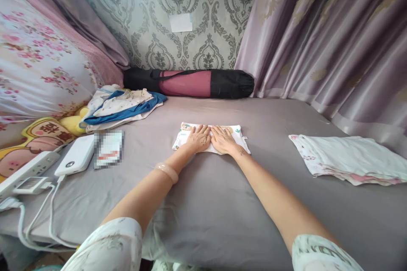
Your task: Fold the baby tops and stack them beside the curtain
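Observation:
A white folded cloth (237, 136) with small coloured prints lies flat on the grey bedsheet (210, 203), straight ahead of me. My left hand (199, 139) rests palm down on its left half, fingers stretched out. On the right half lies my right hand (222, 139), also flat, its fingertips close to those of the left. Neither hand grips anything; both press on the cloth's top, which they partly cover. A small tag shows at the cloth's right edge.
At right lies a stack of folded cloths (352, 159). Crumpled clothes (127, 108) sit back left. A rolled mat in a bag (187, 83) lies along the wall. Left are a white power bank (76, 154), a power strip (34, 169), cables (52, 211) and a blurred packet (109, 148).

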`<state>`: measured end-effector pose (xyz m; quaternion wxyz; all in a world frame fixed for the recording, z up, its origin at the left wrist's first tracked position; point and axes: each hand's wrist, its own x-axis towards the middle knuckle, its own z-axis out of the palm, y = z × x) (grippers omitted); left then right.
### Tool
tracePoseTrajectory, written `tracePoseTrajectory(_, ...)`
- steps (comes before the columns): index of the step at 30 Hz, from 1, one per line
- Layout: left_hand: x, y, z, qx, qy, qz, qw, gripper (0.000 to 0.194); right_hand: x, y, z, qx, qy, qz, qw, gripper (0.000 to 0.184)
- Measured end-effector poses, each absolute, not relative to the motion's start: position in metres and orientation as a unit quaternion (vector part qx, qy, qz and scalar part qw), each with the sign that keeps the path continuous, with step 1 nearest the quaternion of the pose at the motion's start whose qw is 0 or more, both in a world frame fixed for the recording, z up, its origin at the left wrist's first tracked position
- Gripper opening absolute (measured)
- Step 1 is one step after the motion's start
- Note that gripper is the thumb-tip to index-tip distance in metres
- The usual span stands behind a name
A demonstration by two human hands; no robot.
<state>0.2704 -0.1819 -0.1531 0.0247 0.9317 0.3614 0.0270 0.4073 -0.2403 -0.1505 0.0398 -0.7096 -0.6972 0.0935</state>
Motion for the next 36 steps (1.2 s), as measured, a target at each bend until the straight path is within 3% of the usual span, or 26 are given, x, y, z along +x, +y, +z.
tracePoseTrajectory(15,0.259,-0.174,-0.158,0.927,0.374,0.042,0.009,0.058,0.418,-0.253,-0.147,-0.756,-0.650,0.054,0.055,0.056)
tracePoseTrajectory(24,0.236,-0.160,-0.151,0.897,0.439,0.051,0.016,0.057,0.439,-0.260,-0.142,-0.783,-0.617,0.053,0.059,0.062)
tracePoseTrajectory(36,0.220,-0.147,-0.163,0.887,0.447,0.079,0.084,0.054,0.451,-0.265,-0.147,-0.803,-0.590,0.079,0.035,0.065)
